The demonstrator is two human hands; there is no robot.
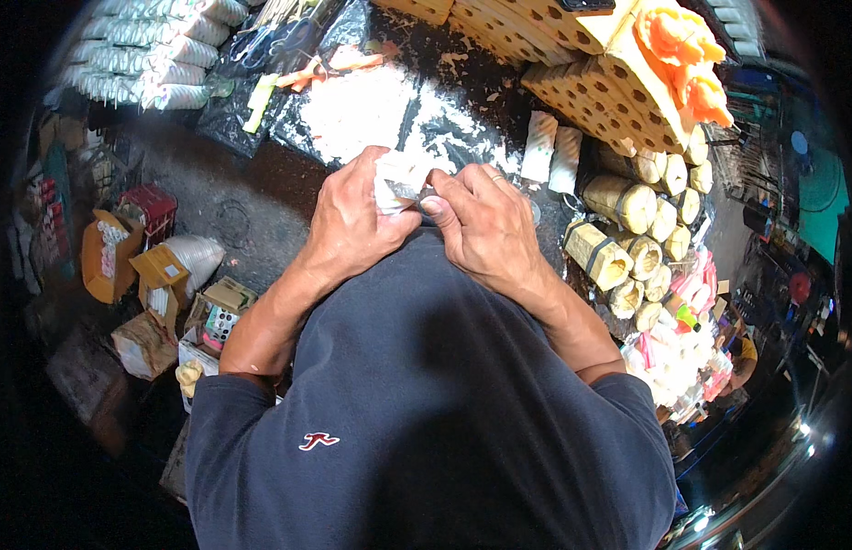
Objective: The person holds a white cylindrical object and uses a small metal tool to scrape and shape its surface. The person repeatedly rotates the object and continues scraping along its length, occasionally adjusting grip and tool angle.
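My left hand [353, 213] is curled around a small white piece [402, 175], perhaps wax, in front of my chest. Glare washes out the top of the piece, and my fingers cover its far side. My right hand [484, 213] meets its right edge with bent thumb and forefinger. Whether those fingertips pinch the piece or a small tool is hidden. Just beyond both hands, white shavings [357, 113] lie thick on black plastic sheeting [439, 134] in bright sun. Two white ridged cylinders, probably candles [539, 148], stand to the right of the shavings.
Pale yellow moulds [618, 203] bound with dark bands are stacked at right, below yellow blocks with rows of holes [597, 96]. Orange moulded pieces [680, 55] sit on top. Scissors [288, 34] and stacked white twisted candles [185, 51] are upper left. Cardboard boxes [109, 258] stand on the left floor.
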